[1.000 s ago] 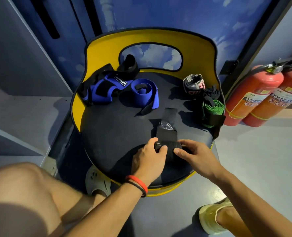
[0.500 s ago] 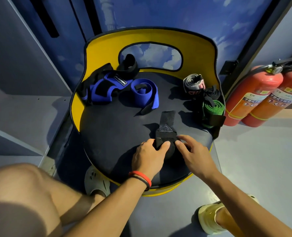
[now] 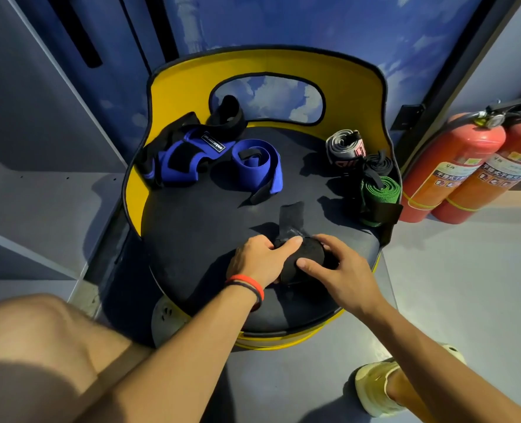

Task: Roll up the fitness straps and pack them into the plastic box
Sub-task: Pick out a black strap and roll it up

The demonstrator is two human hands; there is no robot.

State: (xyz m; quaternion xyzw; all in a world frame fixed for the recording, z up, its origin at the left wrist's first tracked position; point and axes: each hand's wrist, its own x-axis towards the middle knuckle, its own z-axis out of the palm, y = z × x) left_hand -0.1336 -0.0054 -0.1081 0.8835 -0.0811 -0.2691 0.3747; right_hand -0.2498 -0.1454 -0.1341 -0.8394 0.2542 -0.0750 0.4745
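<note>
A round black padded seat [image 3: 192, 239] with a yellow backrest [image 3: 176, 83] serves as the work surface. It stands on a grey floor in front of a blue wall printed with clouds.

At the seat's near edge, both hands are clamped on one black strap [image 3: 308, 254], most of it wound into a fat roll. The left hand [image 3: 260, 262] wraps the roll's left end with its thumb laid across the top. The right hand [image 3: 341, 270] curls over the right end. A short flat tail [image 3: 289, 215] runs away from the roll across the seat, not yet wound in.

The strap looks light, soft and springy, so the coil will probably loosen if the grip slackens. It is best held at both ends with a thumb on the outer layer, and the tail end is likely a fastening patch to press down last.

Further back on the left lie a loosely coiled blue strap [image 3: 257, 167] and a heap of blue and black wraps [image 3: 180, 160]. At the far right, a grey roll [image 3: 344, 146], a black roll [image 3: 378, 164] and a green roll [image 3: 381, 190] sit close together by the backrest. Beyond them stand two red fire extinguishers [image 3: 454, 172]. The plastic box is not in view.
</note>
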